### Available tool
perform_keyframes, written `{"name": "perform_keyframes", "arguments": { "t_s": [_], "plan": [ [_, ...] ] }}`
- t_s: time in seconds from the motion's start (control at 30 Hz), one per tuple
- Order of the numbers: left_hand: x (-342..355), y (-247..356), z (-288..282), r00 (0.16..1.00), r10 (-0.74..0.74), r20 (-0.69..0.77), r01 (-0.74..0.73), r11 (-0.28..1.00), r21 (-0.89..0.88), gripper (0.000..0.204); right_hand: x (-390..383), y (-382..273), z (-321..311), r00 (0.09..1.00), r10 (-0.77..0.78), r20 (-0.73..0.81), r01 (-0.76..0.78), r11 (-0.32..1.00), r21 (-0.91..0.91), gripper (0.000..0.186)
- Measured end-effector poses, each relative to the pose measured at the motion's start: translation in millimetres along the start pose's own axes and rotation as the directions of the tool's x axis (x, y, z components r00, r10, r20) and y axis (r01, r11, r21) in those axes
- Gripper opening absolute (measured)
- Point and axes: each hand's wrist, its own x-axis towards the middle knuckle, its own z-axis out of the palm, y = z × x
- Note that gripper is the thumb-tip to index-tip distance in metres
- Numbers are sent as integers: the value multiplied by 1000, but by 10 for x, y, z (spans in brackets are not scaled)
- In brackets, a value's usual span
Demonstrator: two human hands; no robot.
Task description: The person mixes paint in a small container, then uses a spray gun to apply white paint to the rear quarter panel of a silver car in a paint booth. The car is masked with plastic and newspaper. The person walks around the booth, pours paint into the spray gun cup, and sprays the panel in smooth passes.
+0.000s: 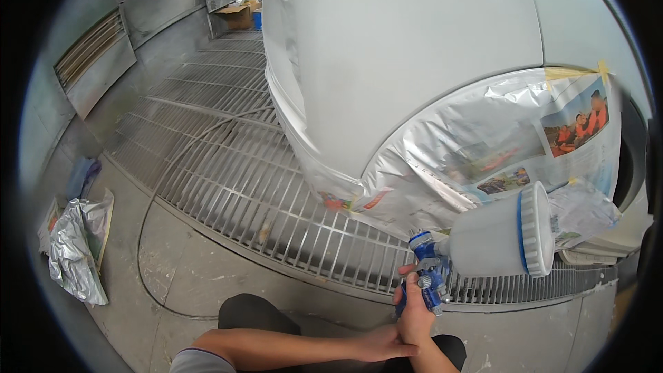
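My right hand (pixel 414 314) grips the handle of a blue spray gun (pixel 429 269) with a white translucent cup (pixel 503 233) lying sideways on top. The gun sits low, just below the masked wheel arch of a pale grey car body (pixel 400 48). My left hand (pixel 383 344) reaches across from the left and wraps around my right wrist. Newspaper masking (pixel 483 159), dusted with paint, covers the wheel opening and is taped at the upper right with yellow tape.
A metal floor grate (pixel 228 166) runs under the car. A thin hose (pixel 148 235) curves over the concrete floor. Crumpled masking paper (pixel 79 249) and a blue rag (pixel 81 176) lie at the left. A cardboard box (pixel 238 14) stands at the back wall.
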Motion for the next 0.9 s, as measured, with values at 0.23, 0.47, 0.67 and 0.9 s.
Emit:
{"name": "perform_keyframes", "arguments": {
  "t_s": [0.23,0.47,0.67,0.9],
  "plan": [
    [7,-73,1,999,26,-23,-26,1000,16,70,17,-6,-31,999,37,36,-36,999,-23,11],
    [21,-19,64,976,182,-120,-187,982,-32,52,20,33,-60,997,74,16,-75,997,20,11],
    [13,49,57,985,149,-93,-153,987,-43,54,30,82,-103,994,109,8,-109,993,38,12],
    [38,35,48,986,145,-77,-149,988,-42,55,30,33,-96,997,74,20,-74,997,27,13]
  ]
}}
